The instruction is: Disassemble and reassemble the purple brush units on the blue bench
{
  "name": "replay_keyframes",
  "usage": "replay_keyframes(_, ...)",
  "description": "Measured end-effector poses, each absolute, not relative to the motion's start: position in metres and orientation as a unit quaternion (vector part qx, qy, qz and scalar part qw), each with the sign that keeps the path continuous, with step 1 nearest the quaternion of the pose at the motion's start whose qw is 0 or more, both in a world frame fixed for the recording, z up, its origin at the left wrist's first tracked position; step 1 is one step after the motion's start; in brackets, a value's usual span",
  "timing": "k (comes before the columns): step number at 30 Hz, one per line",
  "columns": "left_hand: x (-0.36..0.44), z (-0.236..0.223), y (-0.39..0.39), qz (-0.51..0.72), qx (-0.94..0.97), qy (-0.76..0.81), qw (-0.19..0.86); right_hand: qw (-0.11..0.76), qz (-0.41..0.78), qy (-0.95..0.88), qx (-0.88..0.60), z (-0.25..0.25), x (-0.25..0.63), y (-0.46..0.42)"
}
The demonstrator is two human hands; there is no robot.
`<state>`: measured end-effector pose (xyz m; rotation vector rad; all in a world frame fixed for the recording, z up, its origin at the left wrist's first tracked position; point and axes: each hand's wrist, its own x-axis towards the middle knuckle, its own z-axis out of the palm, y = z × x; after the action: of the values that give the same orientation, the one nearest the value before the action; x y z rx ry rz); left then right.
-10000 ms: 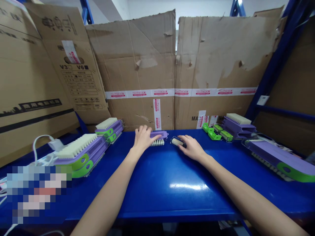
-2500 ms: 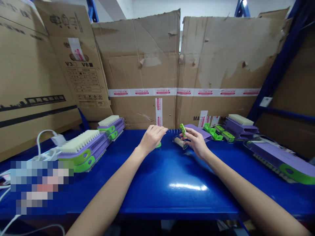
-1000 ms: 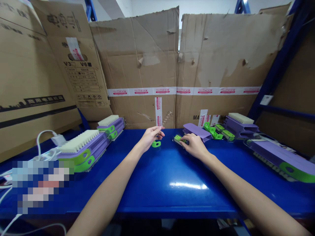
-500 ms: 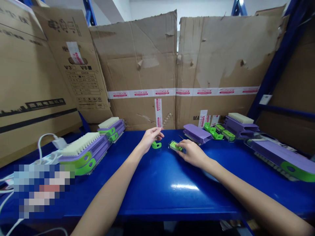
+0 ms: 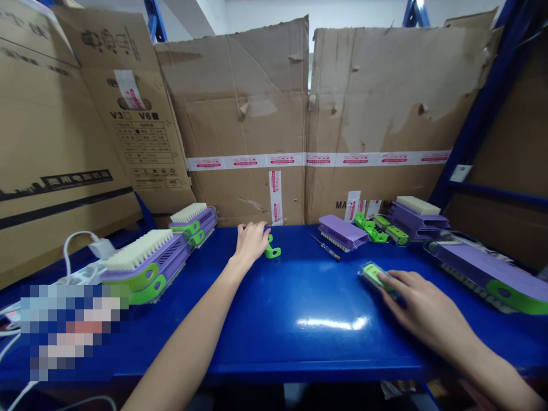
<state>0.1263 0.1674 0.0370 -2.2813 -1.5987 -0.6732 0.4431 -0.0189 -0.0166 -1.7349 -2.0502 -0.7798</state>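
My left hand (image 5: 252, 242) is low at the back of the table, fingers bent down and closed. What lies under them is hidden; a small dark bit shows by the fingertips. Just right of that hand lies a green plastic clip piece (image 5: 273, 251) with a hole in it. My right hand (image 5: 413, 294) is closed on a small green block in a clear plastic casing (image 5: 371, 274), low over the right side of the table. Between the hands, a screwdriver (image 5: 327, 249) with a thin shaft lies beside a purple brush-like part (image 5: 342, 231).
Stacked purple and green brush parts stand at left (image 5: 148, 265); a long purple brush part (image 5: 492, 271) lies at right. More green pieces (image 5: 377, 228) sit at the back right. A power strip with white cables (image 5: 83, 274) is at left. Cardboard sheets (image 5: 240, 114) wall the back.
My left hand, which held up a coil spring, has moved left and down; the spring no longer shows clearly. My right hand has carried the green block right and nearer, uncovering the screwdriver.
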Motion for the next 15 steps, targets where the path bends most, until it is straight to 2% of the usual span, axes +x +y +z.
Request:
replay_keyframes(7,0.125,0.034,0.170,-0.252,-0.796,-0.534,0.137,0.024,-0.276,-0.633,-0.723,0.002,0.497,0.012)
replay_keyframes(15,0.125,0.032,0.171,-0.251,-0.799,-0.532,0.123,-0.057,-0.251,-0.589,-0.766,0.024,0.512,0.026)
